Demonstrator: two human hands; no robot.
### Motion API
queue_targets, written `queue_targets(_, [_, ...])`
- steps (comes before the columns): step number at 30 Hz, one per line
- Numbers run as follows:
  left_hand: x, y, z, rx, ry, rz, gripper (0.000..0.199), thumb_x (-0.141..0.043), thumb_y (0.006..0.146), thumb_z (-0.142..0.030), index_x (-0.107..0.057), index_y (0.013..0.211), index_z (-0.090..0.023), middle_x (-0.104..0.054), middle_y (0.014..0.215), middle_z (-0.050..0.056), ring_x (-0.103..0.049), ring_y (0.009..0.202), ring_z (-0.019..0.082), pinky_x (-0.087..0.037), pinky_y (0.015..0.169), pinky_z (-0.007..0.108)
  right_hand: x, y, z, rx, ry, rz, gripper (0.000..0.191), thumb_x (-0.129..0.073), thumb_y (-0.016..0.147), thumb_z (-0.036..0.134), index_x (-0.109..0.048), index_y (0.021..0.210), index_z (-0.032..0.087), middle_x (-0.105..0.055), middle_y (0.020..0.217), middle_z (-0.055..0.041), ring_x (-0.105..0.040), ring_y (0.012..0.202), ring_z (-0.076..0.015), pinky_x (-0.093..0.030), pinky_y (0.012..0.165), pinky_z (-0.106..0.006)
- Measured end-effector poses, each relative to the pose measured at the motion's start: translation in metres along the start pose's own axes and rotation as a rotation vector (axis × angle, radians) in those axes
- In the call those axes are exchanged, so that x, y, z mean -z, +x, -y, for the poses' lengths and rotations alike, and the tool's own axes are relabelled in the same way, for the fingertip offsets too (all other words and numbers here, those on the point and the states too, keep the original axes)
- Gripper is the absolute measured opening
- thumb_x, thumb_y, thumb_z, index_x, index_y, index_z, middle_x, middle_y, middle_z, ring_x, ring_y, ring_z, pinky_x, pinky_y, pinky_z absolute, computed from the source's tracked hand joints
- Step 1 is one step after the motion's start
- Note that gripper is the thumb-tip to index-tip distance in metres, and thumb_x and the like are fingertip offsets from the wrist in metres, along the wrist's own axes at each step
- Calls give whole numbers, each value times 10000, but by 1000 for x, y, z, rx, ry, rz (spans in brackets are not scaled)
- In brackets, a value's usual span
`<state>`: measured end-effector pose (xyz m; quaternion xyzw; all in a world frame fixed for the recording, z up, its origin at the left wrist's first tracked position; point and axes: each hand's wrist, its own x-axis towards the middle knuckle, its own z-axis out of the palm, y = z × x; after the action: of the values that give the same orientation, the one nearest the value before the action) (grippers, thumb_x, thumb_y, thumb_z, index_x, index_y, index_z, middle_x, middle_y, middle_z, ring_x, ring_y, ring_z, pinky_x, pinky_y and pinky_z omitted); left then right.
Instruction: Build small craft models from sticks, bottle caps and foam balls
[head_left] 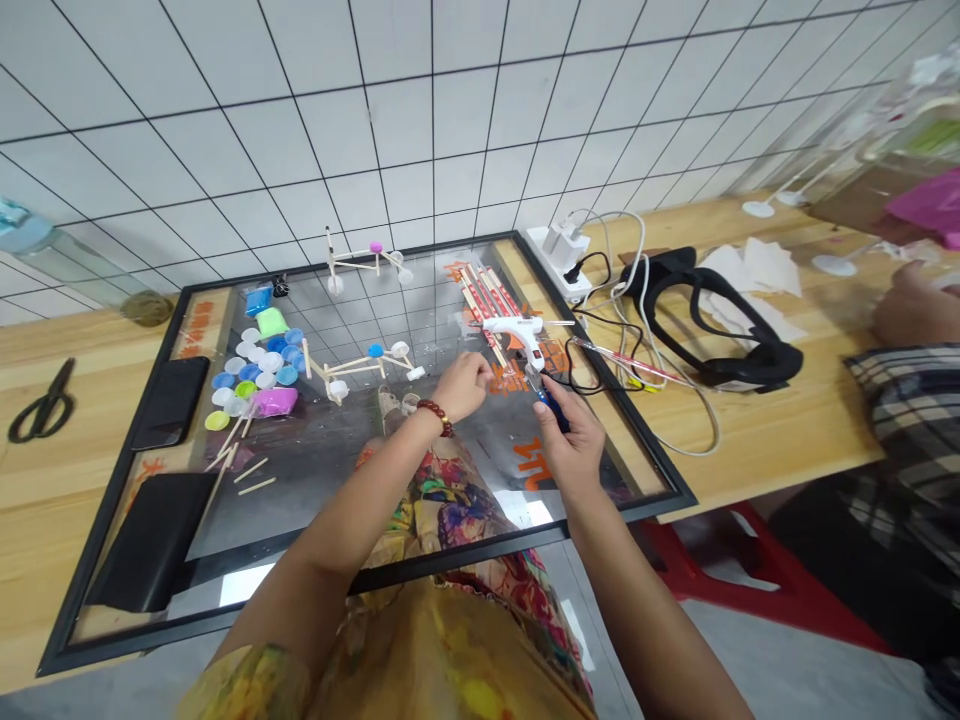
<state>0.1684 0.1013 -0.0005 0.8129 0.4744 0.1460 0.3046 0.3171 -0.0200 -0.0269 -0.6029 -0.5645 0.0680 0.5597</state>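
My right hand (571, 432) is closed around blue-handled pliers (553, 408), whose metal jaws point up beside the white glue gun (519, 332). The glue gun lies on the glass panel (322, 500) near red-and-white packs of sticks (487, 295). Left of the pliers, my left hand (463, 386) hovers over the panel with its fingers curled together; what they hold, if anything, is too small to make out. A stick frame with white caps and a blue one (375, 351) stands left of it, and another with a pink piece (376, 247) stands farther back.
Coloured bottle caps (266, 358), loose sticks (257, 487), a phone (171, 402) and a black case (154, 540) lie left. Scissors (46, 405) rest at far left. A power strip (559, 262), cables and a black headset (709, 320) are right, near another person's sleeve (911, 410).
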Motion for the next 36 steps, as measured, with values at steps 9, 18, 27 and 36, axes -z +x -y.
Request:
queue_targets(9, [-7,13,-10,-65,42,-32,153,-577,909,-145,-705,986,-178,-717,1030,82,-661,985,209,-513,886,322,0,-1,-2,0,4,-4,364,-620,944,308,-694,1293,235,-764,1090,-90,-715,989,-223,-576,877,-382])
queue_targets(18, [-18,11,-24,-75,249,31,136,-602,883,-147,-722,945,-155,-706,1101,147,-629,1115,281,-507,952,374,0,0,-1,-48,2,-17,363,-612,942,362,-706,1266,230,-766,1077,-98,-716,994,-239,-583,898,-419])
queue_targets(27, [-12,6,1,-59,-30,-69,191,-561,917,-118,-698,1035,-180,-760,1040,66,-691,997,182,-523,920,298,0,0,-2,-64,4,-38,366,-611,944,359,-712,1258,200,-765,1038,-104,-715,972,-234,-578,888,-404])
queue_targets(36, [-10,-2,11,2,-28,-48,236,-574,901,-138,-740,1064,-179,-787,951,43,-716,873,147,-536,832,246,-9,5,-7,-138,39,87,406,-506,982,435,-691,1267,213,-771,1024,-91,-725,944,-242,-586,870,-426])
